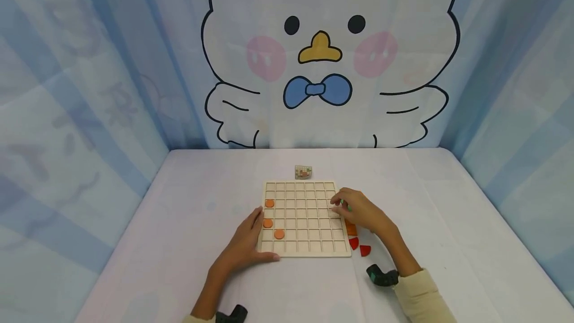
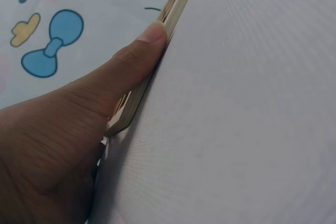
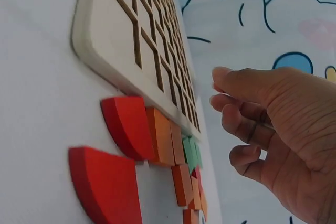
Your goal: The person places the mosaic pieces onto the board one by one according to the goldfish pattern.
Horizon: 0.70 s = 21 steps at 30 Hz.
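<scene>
The board (image 1: 305,221) lay on the counter (image 1: 202,213), low in the middle of the head view, with 3 orange discs (image 1: 279,234) toward its left side. At its lower left corner the left hand (image 1: 244,243) was spread, fingers along 1 edge and thumb along the other. The right hand (image 1: 358,208) hung by the right edge, fingers loosely bent, with nothing I could see between thumb and forefinger.

My worry was the black wrist mount (image 1: 382,275) at lower right: dipping, it could brush the 2 red pieces (image 1: 365,250) and scatter them. A bump from the right hand might also turn the board if the left hand bore lightly, and shift the discs out of their cells.

The right wrist view showed, at lower centre, the green pieces (image 3: 191,152) and orange blocks (image 3: 182,184) that the right hand partly hid from the head view. Only the head view gave the 3 discs clearly; the left wrist view showed the thumb (image 2: 134,56) against the board's rim.
</scene>
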### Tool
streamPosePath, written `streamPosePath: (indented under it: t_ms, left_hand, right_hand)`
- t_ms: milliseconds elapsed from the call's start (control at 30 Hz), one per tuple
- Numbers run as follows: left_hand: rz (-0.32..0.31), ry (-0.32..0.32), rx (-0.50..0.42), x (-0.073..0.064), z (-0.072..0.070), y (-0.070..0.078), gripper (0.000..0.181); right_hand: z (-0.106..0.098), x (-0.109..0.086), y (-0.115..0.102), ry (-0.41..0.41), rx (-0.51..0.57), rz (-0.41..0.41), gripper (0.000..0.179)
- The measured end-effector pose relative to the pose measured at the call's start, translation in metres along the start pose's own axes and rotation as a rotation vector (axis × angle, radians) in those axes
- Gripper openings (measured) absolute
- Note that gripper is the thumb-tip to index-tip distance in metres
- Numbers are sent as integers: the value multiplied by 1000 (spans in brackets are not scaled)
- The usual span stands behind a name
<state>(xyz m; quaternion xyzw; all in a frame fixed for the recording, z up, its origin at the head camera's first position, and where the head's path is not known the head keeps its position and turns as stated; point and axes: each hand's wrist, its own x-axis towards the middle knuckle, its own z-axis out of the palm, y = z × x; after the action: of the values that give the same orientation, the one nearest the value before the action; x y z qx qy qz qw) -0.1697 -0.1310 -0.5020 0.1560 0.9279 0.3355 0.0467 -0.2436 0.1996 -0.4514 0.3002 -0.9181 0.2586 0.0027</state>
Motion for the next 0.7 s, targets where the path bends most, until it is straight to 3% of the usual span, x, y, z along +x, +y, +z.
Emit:
streamPosePath:
  t_ms: [167,333,700]
  left_hand:
    - [0,4,11,2,0,0,126]
    - [3,4,22,2,0,0,126]
    - [0,-12,16,1,-1,-1,127]
  right_hand:
    - [-6,-3,18,12,2,126,17]
    - [-6,-7,31,12,9,191,19]
    - [-7,-19,42,5,-47,200,18]
